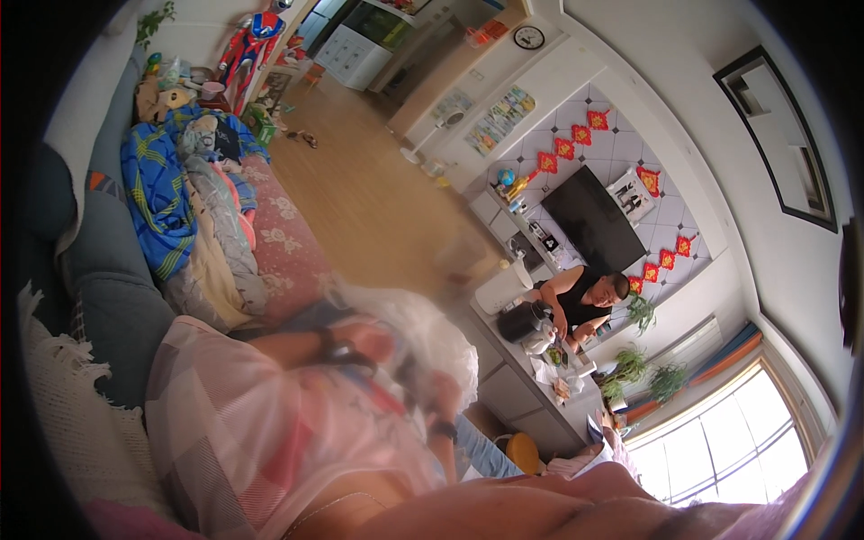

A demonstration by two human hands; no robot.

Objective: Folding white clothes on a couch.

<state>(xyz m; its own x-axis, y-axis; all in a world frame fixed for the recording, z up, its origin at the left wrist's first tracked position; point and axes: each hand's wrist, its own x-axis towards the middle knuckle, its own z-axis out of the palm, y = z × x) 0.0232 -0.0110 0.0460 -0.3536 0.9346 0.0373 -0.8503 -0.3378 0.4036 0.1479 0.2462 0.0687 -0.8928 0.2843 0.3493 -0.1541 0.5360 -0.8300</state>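
Observation:
A crumpled, see-through white plastic bag [445, 335] puffs up above my lap, next to both hands. My left hand [364, 341], with a dark watch on its wrist, is blurred but looks closed at the bag's near side. Lower and to the right, my right hand [439, 392] wears a black wristband and touches the bag. Its fingers are smeared by motion and partly hidden. Dark and bluish shapes show between the hands, too blurred to name. Below them is my pink and white checked top [270, 414].
Clothes and a blue plaid blanket [160, 193] lie piled on the sofa [112, 292] to my left. Across the low table [522, 382], a person in black [576, 301] handles things beside a black pot [524, 321]. A yellow round stool [522, 452] stands near the table.

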